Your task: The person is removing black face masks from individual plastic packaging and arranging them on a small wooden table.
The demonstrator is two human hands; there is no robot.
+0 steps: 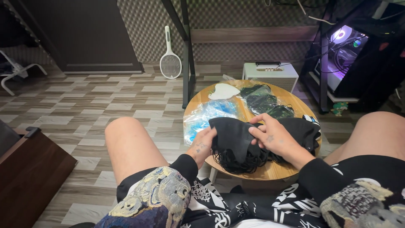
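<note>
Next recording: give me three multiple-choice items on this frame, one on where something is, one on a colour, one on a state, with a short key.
1. Where does the white face mask lie?
A. At the far side of the round wooden table
B. On the floor by the racket-shaped swatter
C. On the person's knee

2. What colour is the mask stack between the hands?
A. White
B. Black
C. Blue

3. How do the hands stand?
A. Both resting on the knees
B. Only one touching the masks
C. Both gripping the stack

Key: 1 A, the white mask sits near the table's far edge, beside the plastic bags. 2 B, the stack is black. 3 C, the left hand grips its left edge and the right hand holds it from the right.
</note>
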